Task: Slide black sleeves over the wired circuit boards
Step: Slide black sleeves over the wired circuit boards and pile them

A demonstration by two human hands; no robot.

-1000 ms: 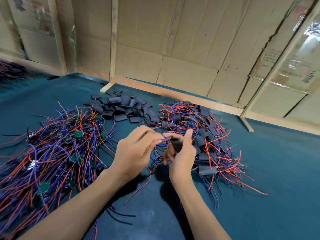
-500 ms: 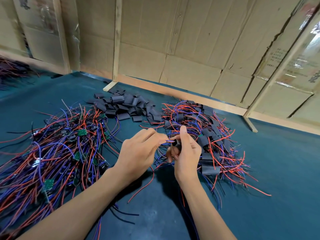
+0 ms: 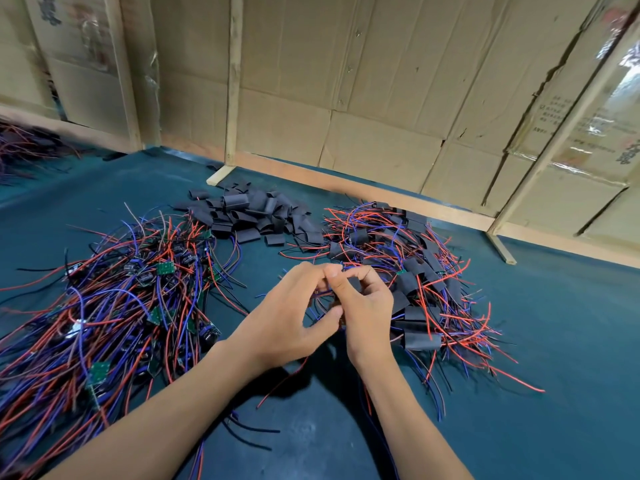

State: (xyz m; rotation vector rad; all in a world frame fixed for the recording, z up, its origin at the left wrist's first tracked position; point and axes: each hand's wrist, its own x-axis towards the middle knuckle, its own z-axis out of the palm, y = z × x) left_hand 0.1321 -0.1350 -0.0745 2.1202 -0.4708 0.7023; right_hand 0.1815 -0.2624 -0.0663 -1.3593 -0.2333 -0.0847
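The left hand (image 3: 287, 320) and right hand (image 3: 363, 306) are pinched together on one wired unit; its sleeve is hidden. Sleeved boards (image 3: 408, 271) are heaped right — many bare boards (image 3: 138, 289) and loose sleeves (image 3: 256, 213) remain.

The black sleeve that showed between both hands a second ago is now hidden: the right hand (image 3: 363, 306) has curled over it, its thumb meeting the left hand (image 3: 291, 313) fingers (image 3: 313, 271).
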